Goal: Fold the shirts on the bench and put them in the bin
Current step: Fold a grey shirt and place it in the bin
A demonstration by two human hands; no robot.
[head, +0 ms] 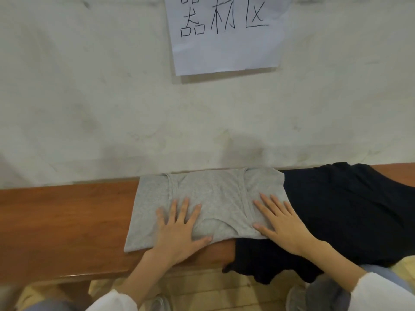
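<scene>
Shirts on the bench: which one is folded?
The grey shirt, a neat rectangle pressed under the left hand and right hand. The black shirt right of it lies rumpled, drooping over the bench edge.

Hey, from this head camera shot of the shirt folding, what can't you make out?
The bin: nowhere in the head view.
The black shirt: runs off the right edge; the grey shirt and right hand cover its left edge.
The paper sign: top cut off by the upper edge.
The bench: both ends lie beyond the frame.
Grey shirt folds under the left hand: hidden.
</scene>
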